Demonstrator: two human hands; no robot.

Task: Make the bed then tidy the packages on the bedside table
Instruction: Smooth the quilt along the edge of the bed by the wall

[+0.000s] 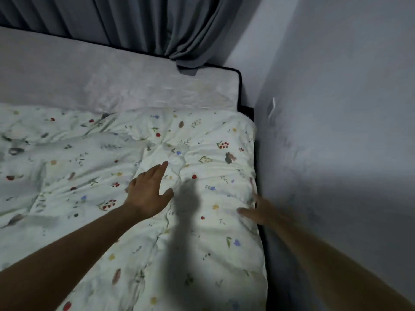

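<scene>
Quilt (134,198) under inspection: a white padded cover printed with small red berries, blue and yellow flowers and green sprigs, spread over the near part of the bed. Its surface is puffy and creased, with stitched dimples gathering the fabric into soft folds. Its far edge lies across the mattress (89,70), leaving a bare strip beyond it; its right edge runs along the side of the bed next to the wall (348,108).

I see my left hand (149,191) lying flat on the quilt near its middle, fingers straight and together, thumb spread out, palm down on the fabric. That grip is released and holds nothing. My right hand (261,208) rests on the quilt's right edge, fingers extended and splayed over the rounded border, thumb pointing inward; motion blur softens it, but the fingers read as straight, so that grip is also released. A dark shadow of an arm falls on the quilt between the two hands.

The mattress is pale grey with a faintly quilted texture and dark piping round its rounded corner. Grey curtain (157,25) hangs in heavy vertical pleats behind the bed, its lower end bunched on the mattress's far edge. The wall is plain, matte and grey, with a small white mark on it.
</scene>
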